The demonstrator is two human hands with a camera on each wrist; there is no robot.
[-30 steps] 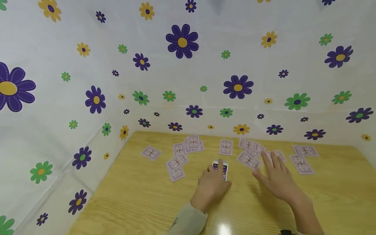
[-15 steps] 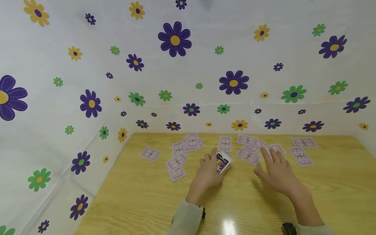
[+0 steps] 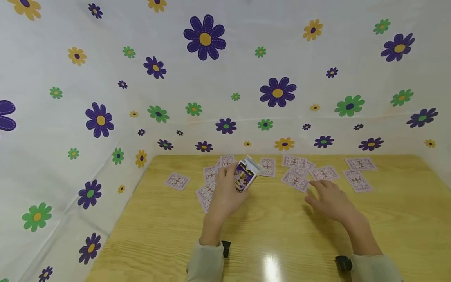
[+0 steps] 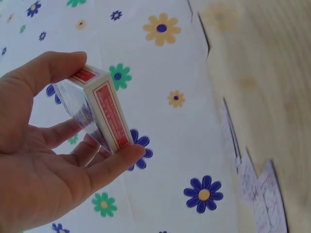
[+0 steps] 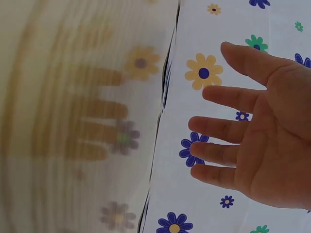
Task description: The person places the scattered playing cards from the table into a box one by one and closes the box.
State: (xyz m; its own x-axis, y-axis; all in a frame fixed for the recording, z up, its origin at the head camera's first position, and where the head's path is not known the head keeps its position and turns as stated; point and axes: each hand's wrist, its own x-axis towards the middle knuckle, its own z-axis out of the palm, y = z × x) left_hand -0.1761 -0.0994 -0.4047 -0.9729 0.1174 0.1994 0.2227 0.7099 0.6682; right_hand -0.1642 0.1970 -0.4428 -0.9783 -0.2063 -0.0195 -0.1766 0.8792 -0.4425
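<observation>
In the head view my left hand (image 3: 225, 196) grips a small playing-card box (image 3: 244, 177) above the table, its purple picture face showing and its pale end tilted up to the right. The left wrist view shows the box's red-and-white edge (image 4: 112, 116), with thumb on one side and fingers on the other. My right hand (image 3: 331, 200) hovers over the table with fingers extended and nothing in it; its palm (image 5: 272, 141) shows in the right wrist view. Nearest to it lie face-down playing cards (image 3: 296, 181). More cards (image 3: 206, 192) are partly hidden behind my left hand.
A single card (image 3: 177, 181) lies far left, another (image 3: 268, 167) in the back middle, and two (image 3: 357, 181) at right. The wooden table (image 3: 282, 239) meets a white flowered sheet (image 3: 225, 78) at its back and left edges.
My left hand has picked the card box up off the table and carried it left and away from me, turning it. The right hand has stayed nearly in place.
</observation>
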